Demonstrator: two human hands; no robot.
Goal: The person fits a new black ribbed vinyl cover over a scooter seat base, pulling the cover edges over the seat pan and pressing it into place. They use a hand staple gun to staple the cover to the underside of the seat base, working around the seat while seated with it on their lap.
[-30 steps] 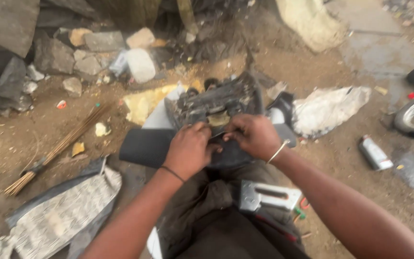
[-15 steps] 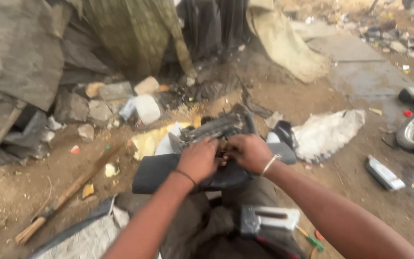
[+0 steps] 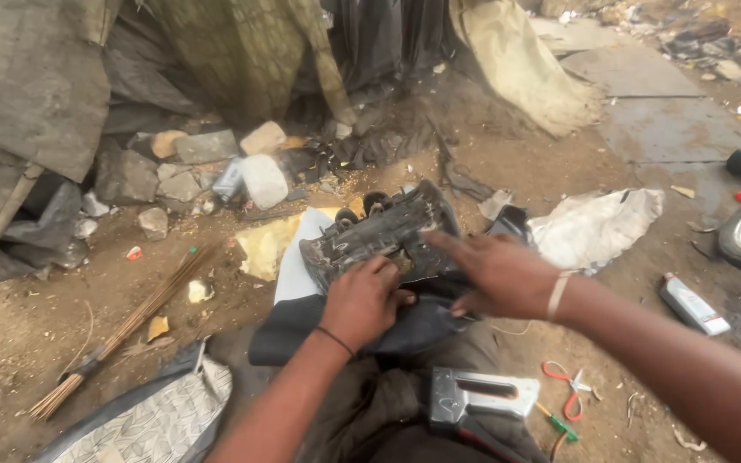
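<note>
Black moulded part (image 3: 379,236), dirty and ribbed, sits tilted on a dark seat cushion (image 3: 302,326) across the person's lap. Head view: left hand (image 3: 364,300) curled, fingers closed on the part's near edge. Right hand (image 3: 499,274) open, fingers extended flat, touching the part's right side. Metal staple gun (image 3: 478,396) rests on the thigh; red-handled scissors (image 3: 566,387) on dirt just beside it.

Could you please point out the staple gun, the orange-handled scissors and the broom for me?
staple gun (image 3: 482,396), head view, on its grey metal body.
orange-handled scissors (image 3: 566,387), head view, on the orange handle loops.
broom (image 3: 130,326), head view, midway along its bundle of thin sticks.
</note>
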